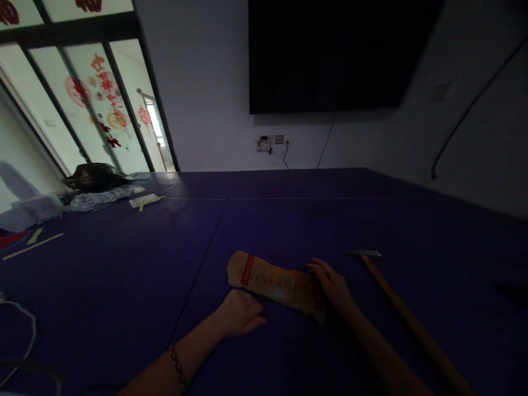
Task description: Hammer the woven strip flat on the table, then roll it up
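Observation:
A flat, uneven tan piece with red bands near both ends lies on the purple tabletop. It looks like rough board or torn packaging; a row of dark marks runs along its middle, too dim to make out. My left hand rests just below its left half, fingers curled in and thumb out, with nothing seen in it. At the right end of the piece, my right hand lies with its fingers stretched out, touching or just above the edge. Right of that hand lies a long wooden-handled hammer with a thin metal head.
The purple tabletop reaches back to the wall. Yellow strips, a white packet and a dark bag lie on the left. A white cable loops at the left edge. A large dark screen hangs above.

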Available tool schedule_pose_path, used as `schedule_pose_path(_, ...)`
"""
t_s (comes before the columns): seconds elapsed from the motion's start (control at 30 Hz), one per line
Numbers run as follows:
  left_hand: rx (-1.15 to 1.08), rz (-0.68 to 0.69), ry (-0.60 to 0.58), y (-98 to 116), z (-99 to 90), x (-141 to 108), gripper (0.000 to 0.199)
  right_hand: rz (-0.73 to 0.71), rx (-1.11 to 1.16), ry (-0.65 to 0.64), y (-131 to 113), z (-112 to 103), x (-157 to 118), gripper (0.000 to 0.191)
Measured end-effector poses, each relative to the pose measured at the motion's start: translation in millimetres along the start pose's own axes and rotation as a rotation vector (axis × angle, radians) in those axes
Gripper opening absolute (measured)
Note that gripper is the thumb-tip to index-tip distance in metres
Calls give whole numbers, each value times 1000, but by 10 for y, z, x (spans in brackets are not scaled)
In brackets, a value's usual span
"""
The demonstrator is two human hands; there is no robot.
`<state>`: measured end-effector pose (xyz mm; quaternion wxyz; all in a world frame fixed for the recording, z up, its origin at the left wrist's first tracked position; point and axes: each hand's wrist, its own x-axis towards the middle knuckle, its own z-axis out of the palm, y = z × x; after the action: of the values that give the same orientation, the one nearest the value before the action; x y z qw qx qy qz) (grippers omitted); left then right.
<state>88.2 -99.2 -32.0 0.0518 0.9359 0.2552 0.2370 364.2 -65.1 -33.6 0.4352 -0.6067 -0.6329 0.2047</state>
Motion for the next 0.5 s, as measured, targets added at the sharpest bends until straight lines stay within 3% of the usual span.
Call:
schedule_pose_path(0.13,74,-147,46,-39,-68,23,43,-9,107,-114,-55,-1,-17,41)
schedule_pose_path(0.3,43,-260,42,-49,-111,11,40,50,126,-147,-76,-14,-47,52)
schedule_pose_path(0.5,-21,-315,114,-61,-60,4,34,53,225,-349,-179,84,-115,33)
